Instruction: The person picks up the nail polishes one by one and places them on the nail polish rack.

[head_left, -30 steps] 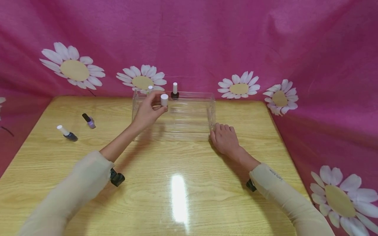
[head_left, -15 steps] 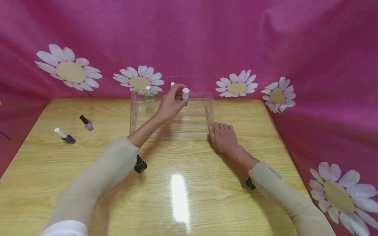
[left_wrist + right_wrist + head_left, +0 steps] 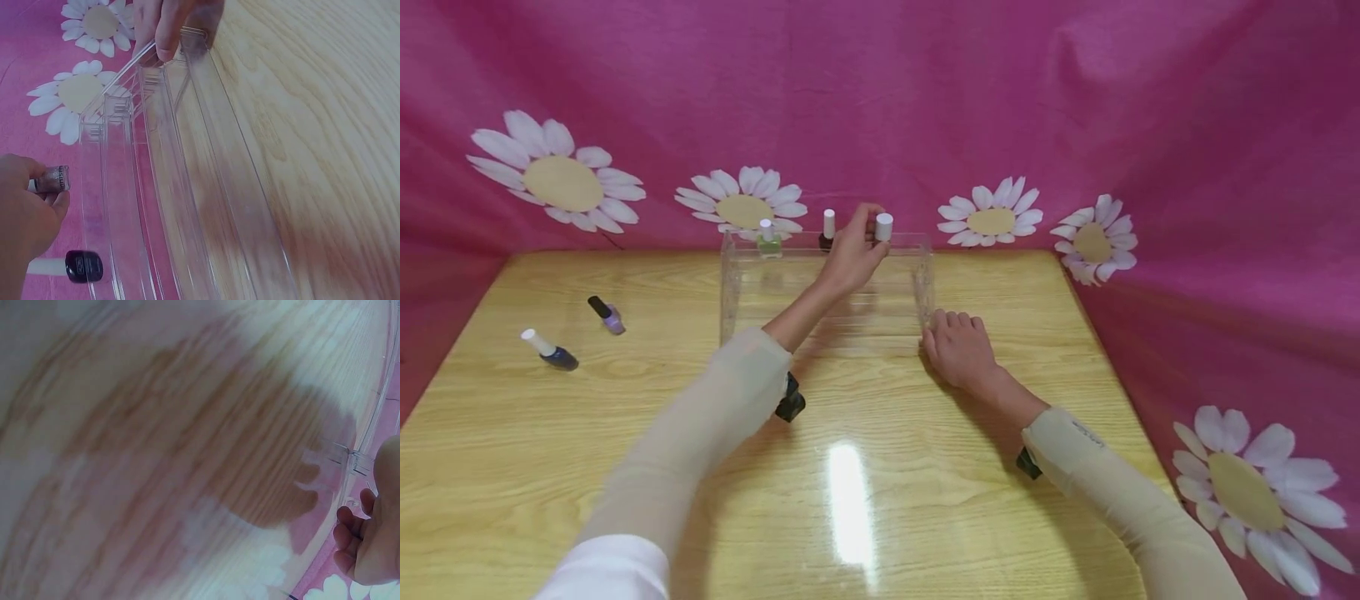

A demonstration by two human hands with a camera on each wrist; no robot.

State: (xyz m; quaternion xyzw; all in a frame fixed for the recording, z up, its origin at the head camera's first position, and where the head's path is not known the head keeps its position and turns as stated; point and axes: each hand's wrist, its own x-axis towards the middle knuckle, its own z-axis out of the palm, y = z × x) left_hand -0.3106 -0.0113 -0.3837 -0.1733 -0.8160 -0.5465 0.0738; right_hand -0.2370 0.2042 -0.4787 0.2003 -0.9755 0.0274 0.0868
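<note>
My left hand (image 3: pixel 852 254) pinches a small nail polish bottle (image 3: pixel 55 179) with a white cap and glittery, greyish contents, above the top right part of a clear stepped rack (image 3: pixel 922 283). In the left wrist view the bottle is tilted, beside the rack's top tier. My right hand (image 3: pixel 961 348) grips the rack's right end near the front corner, with fingers curled. On the top tier stand a green nail polish bottle (image 3: pixel 769 246) at the left and a dark nail polish bottle (image 3: pixel 827 243) near the middle, both white-capped.
On the wooden table (image 3: pixel 625 433) at the left lie a dark blue nail polish bottle (image 3: pixel 560 358) with a white cap and a lilac nail polish bottle (image 3: pixel 613 320) with a black cap. A pink daisy-print cloth (image 3: pixel 880 100) hangs behind the table and along its sides.
My left hand has carried the glittery bottle rightward over the rack, past the dark bottle, which shows again now. The right hand stays at the rack's corner. The head view has shifted slightly.
</note>
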